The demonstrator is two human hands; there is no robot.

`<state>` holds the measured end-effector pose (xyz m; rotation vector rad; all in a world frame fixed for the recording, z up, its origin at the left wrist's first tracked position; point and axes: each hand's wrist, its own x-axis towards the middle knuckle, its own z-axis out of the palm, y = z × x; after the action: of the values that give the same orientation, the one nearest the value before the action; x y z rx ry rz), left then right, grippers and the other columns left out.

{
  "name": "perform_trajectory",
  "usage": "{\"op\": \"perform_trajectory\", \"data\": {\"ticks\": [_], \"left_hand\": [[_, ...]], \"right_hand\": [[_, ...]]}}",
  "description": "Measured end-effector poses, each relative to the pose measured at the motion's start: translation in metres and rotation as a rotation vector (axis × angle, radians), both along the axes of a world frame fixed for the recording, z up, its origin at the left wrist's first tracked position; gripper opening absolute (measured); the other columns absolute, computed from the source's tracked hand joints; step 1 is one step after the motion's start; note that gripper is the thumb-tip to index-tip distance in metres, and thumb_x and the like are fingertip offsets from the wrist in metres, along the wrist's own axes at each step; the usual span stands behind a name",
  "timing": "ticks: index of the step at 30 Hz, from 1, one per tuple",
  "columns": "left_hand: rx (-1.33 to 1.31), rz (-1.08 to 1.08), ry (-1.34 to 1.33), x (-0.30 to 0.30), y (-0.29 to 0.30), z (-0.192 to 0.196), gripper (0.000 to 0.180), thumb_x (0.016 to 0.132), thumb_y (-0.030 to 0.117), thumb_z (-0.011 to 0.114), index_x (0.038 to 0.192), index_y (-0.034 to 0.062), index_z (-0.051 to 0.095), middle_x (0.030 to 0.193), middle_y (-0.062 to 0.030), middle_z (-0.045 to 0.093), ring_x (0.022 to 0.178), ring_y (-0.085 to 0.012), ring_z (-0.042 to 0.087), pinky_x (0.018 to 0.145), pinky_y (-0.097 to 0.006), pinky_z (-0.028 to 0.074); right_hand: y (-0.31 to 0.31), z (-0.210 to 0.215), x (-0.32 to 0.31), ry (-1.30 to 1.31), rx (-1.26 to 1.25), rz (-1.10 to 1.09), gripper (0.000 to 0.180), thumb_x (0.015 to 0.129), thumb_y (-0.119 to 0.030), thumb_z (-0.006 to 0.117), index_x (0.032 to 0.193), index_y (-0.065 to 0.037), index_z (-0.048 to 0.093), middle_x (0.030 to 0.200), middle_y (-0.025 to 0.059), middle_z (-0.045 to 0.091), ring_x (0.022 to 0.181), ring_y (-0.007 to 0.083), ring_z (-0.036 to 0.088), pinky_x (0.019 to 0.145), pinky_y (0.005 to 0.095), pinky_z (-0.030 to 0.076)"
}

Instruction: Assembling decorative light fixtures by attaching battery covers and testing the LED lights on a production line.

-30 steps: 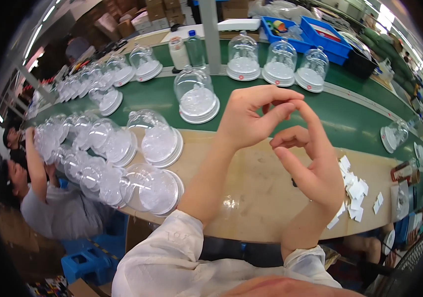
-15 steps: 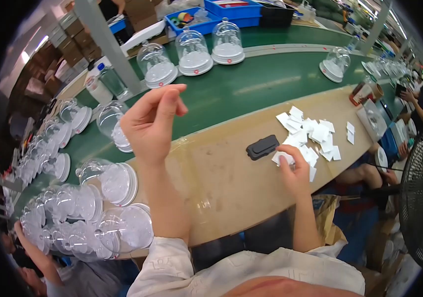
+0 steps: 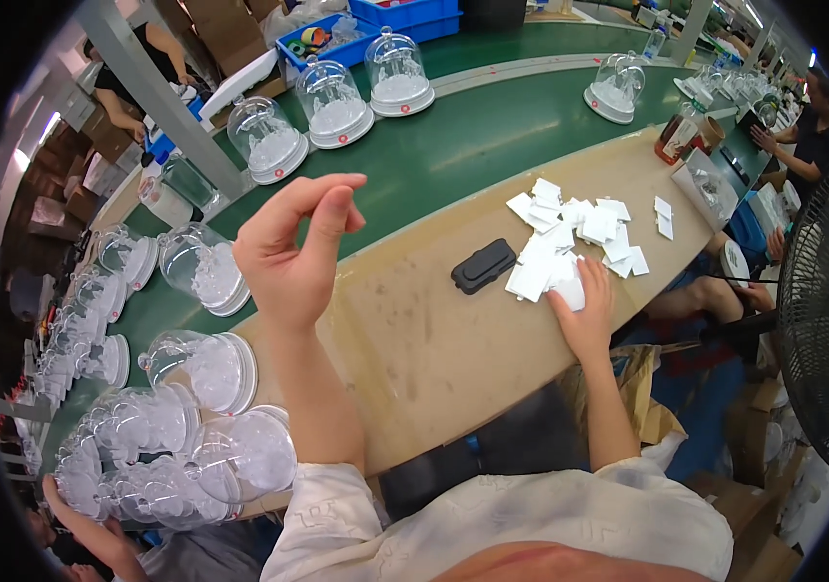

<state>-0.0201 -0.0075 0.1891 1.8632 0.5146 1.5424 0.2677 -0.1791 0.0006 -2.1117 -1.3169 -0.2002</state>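
Observation:
My left hand [image 3: 293, 252] is raised over the near edge of the green conveyor. Its fingers are curled in against the thumb, and whatever they pinch, if anything, is hidden. At the near side of a pile of thin white square pieces [image 3: 560, 238], my right hand [image 3: 584, 306] rests low, with a white piece [image 3: 570, 293] between its thumb and fingers. A small black oblong case [image 3: 484, 266] lies left of the pile on the brown-covered table [image 3: 414, 330].
Clear domes on white bases crowd the left, including a dome [image 3: 206, 369] beside my left forearm. Three more domes [image 3: 334, 102] stand across the green conveyor [image 3: 473, 145]. A black fan [image 3: 827, 310] is at right. Other people work at both sides.
The whole view has shifted, so the table things appear further left and higher. My right hand's fingers now reach further over the white piece. My left hand keeps its curled pose.

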Motion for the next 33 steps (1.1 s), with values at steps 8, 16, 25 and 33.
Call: {"op": "perform_trajectory", "data": {"ticks": [8, 16, 25, 33], "left_hand": [[0.006, -0.026, 0.006, -0.001, -0.007, 0.0, 0.009, 0.09, 0.002, 0.064, 0.092, -0.0024, 0.07, 0.073, -0.004, 0.065, 0.065, -0.0079, 0.061, 0.059, -0.02, 0.046], [0.08, -0.087, 0.149, 0.015, -0.013, 0.008, 0.01, 0.09, 0.002, 0.062, 0.092, 0.0001, 0.071, 0.071, -0.0038, 0.064, 0.065, -0.0087, 0.06, 0.057, -0.022, 0.044], [-0.29, -0.322, 0.419, 0.075, 0.004, -0.073, 0.018, 0.093, 0.013, 0.06, 0.096, -0.0006, 0.071, 0.076, -0.0036, 0.067, 0.068, -0.0075, 0.06, 0.061, -0.022, 0.047], [-0.558, -0.14, -0.055, 0.048, 0.033, -0.166, 0.02, 0.096, 0.014, 0.056, 0.094, -0.0008, 0.069, 0.069, 0.0006, 0.061, 0.058, -0.005, 0.052, 0.053, -0.02, 0.042]], "right_hand": [[-0.005, -0.007, 0.002, 0.318, 0.197, 0.035, 0.039, 0.081, -0.013, 0.07, 0.118, -0.005, 0.06, 0.131, 0.0169, 0.057, 0.134, 0.0355, 0.041, 0.108, 0.0436, 0.033], [-0.006, -0.003, 0.004, 0.212, 0.256, 0.08, 0.013, 0.086, -0.008, 0.065, 0.098, -0.005, 0.069, 0.132, 0.0134, 0.058, 0.134, 0.0337, 0.042, 0.109, 0.0439, 0.031], [-0.012, 0.002, -0.001, 0.148, 0.391, 0.193, 0.021, 0.094, -0.004, 0.053, 0.112, 0.0, 0.063, 0.13, 0.0119, 0.059, 0.133, 0.033, 0.044, 0.108, 0.0431, 0.032], [-0.013, -0.011, -0.003, 0.261, 0.534, 0.155, 0.017, 0.096, -0.004, 0.048, 0.106, 0.002, 0.061, 0.108, 0.0158, 0.061, 0.108, 0.0313, 0.056, 0.098, 0.039, 0.041]]}}
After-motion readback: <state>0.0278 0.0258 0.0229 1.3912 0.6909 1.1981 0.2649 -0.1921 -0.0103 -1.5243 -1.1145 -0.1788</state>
